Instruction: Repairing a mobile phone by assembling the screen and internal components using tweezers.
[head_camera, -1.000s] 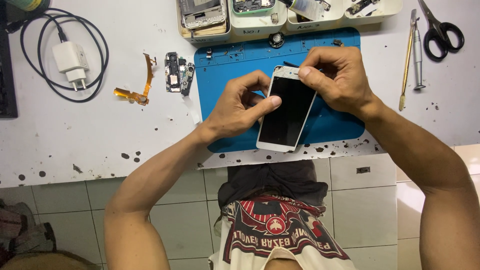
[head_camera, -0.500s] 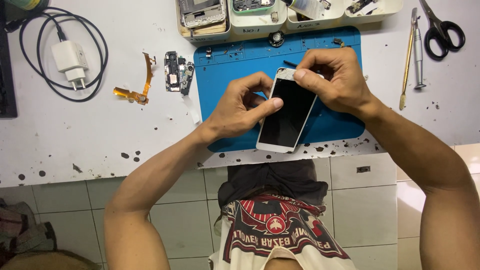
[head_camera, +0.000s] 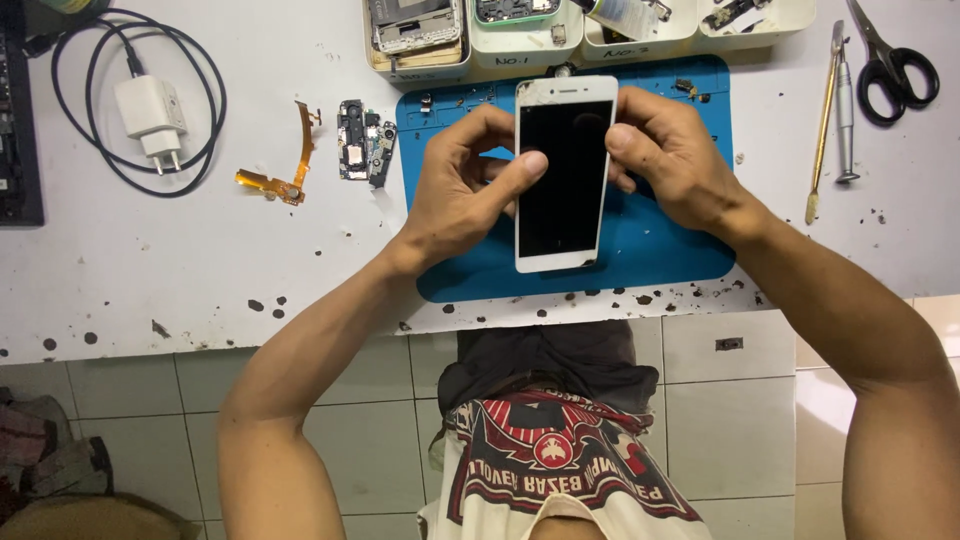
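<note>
A white smartphone (head_camera: 562, 175) with a dark screen is held upright above the blue work mat (head_camera: 660, 245). My left hand (head_camera: 465, 190) grips its left edge, thumb resting on the screen. My right hand (head_camera: 675, 160) grips the right edge, thumb on the glass near the top. The phone's top left corner looks chipped.
A white charger with black cable (head_camera: 150, 115) lies at the left. An orange flex cable (head_camera: 285, 170) and small phone parts (head_camera: 362, 140) sit left of the mat. White trays (head_camera: 520, 30) with parts line the back. Black scissors (head_camera: 890, 60) and thin metal tools (head_camera: 840, 110) lie at the right.
The phone has been turned from a tilt to straight upright and lifted toward the camera. Both hands have shifted to grip its long edges.
</note>
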